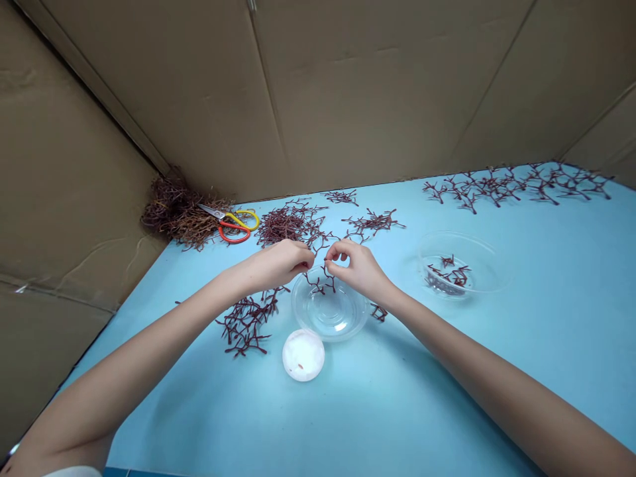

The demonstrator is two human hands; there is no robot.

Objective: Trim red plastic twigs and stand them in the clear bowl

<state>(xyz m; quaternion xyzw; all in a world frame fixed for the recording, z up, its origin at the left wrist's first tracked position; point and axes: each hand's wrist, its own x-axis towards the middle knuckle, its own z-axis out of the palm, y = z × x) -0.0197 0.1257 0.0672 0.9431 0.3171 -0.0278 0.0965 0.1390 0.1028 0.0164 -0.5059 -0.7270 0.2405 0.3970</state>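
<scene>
My left hand [282,264] and my right hand [362,270] face each other above a clear plastic bowl [332,321], fingertips pinched. Between them hangs a small dark reddish-brown branching twig [332,285], gripped at its upper ends by both hands. Just in front of the bowl stands a small round white dish [304,361] with a tiny brown speck in it. A loose pile of similar twigs [248,324] lies below my left forearm. A few more twig bits [379,313] show beside the bowl, under my right wrist.
Scissors [233,225] with red and yellow handles rest against a tangled brown twig heap [186,215] in the back-left corner. Other twig piles [285,225] lie behind my hands. At right is another clear bowl [464,291] with twig pieces; spread twigs [497,185] line the cardboard wall [377,99].
</scene>
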